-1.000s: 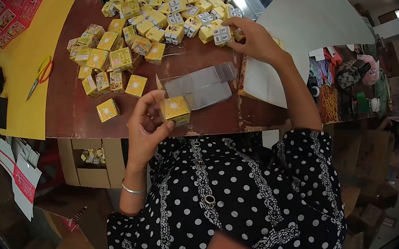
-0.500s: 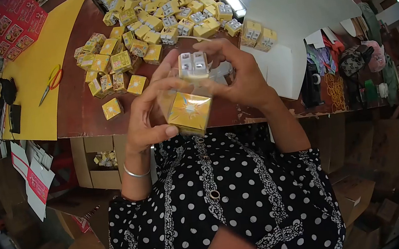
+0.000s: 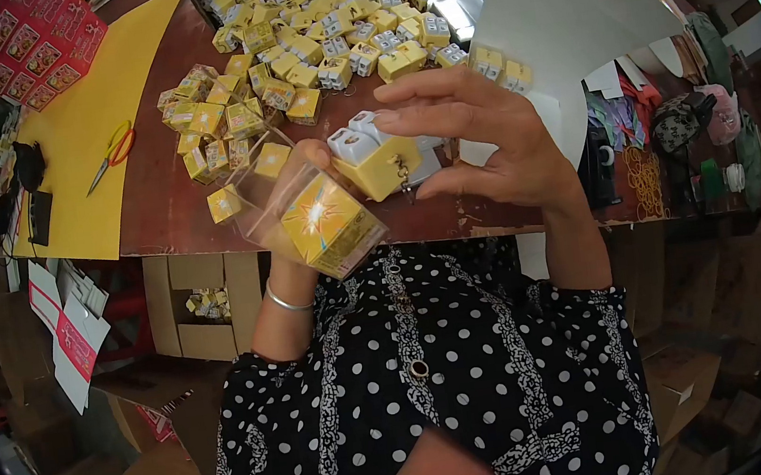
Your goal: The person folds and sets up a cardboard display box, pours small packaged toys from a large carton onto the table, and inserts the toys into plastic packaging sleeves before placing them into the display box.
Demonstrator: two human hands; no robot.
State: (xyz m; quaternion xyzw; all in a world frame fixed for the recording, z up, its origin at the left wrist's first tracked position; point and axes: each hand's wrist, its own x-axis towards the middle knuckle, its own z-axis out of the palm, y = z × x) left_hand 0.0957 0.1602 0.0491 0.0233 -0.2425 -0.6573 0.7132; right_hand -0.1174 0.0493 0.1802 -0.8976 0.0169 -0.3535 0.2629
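Observation:
My left hand point(image 3: 278, 236) is closed around a clear plastic box point(image 3: 256, 191), tilted, with a yellow starburst-printed insert point(image 3: 327, 225); most of its fingers are hidden behind the box. A yellow keychain block point(image 3: 380, 169) with white keycap-like squares on top rests against a fingertip of that hand, beside the box. A short metal chain hangs from the block's side. My right hand point(image 3: 501, 137) is spread around the block's right side, thumb and fingers apart. Its fingertips come close to the white squares; whether they touch is unclear.
A heap of yellow-and-white keychain blocks point(image 3: 325, 16) covers the back of the table. Packed yellow boxes point(image 3: 214, 115) stand at the left. Orange-handled scissors point(image 3: 111, 157) lie on yellow card. A carton point(image 3: 208, 339) sits below the table edge, and rubber bands point(image 3: 646, 181) hang at right.
The box has tilted and shifted left with my left hand. The keychain block has turned, showing its side and chain. My right hand has moved slightly right and its fingers have spread.

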